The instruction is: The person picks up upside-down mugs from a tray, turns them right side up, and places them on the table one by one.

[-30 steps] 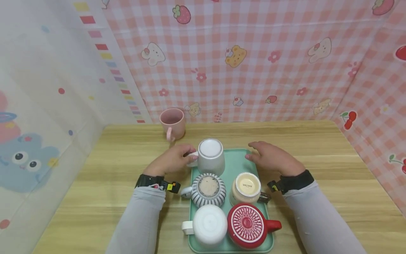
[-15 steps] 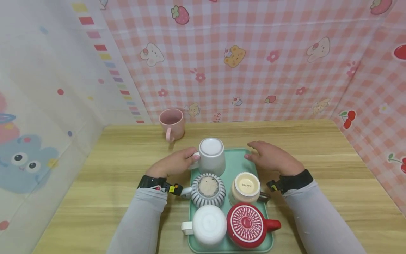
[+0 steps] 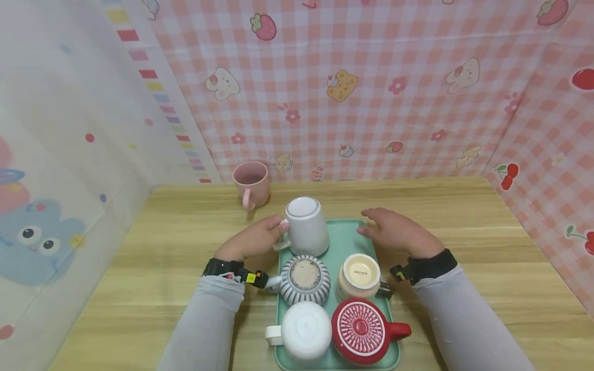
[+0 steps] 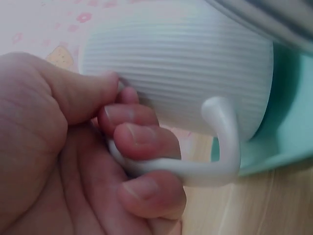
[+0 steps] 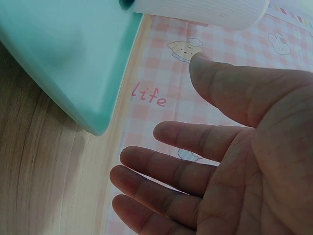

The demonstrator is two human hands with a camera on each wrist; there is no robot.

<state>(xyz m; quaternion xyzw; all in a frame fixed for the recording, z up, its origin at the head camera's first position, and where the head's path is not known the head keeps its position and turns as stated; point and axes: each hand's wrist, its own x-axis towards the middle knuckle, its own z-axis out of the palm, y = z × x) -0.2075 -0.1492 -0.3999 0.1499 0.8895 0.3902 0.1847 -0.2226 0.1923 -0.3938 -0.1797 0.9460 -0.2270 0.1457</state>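
A white ribbed mug (image 3: 308, 229) is upside down and tilted at the back left of the mint-green tray (image 3: 345, 234). My left hand (image 3: 254, 239) grips its handle (image 4: 227, 142), the thumb pressed near the handle's upper end and fingers curled through the loop in the left wrist view. Over the tray's back right corner, my right hand (image 3: 400, 233) hovers with fingers spread and nothing in them. Just in front of the ribbed mug stands an upturned striped cup (image 3: 305, 281).
Also upturned on the tray are a cream mug (image 3: 359, 275), a red mug (image 3: 361, 330) and a plain white mug (image 3: 306, 330). An upright pink mug (image 3: 252, 184) stands on the wooden table (image 3: 176, 232) near the patterned back cloth (image 3: 301, 93).
The white ribbed mug has gone from upright on its rim to tilted, its base leaning left and away. My left hand shifted slightly on the handle. The right hand stays put.
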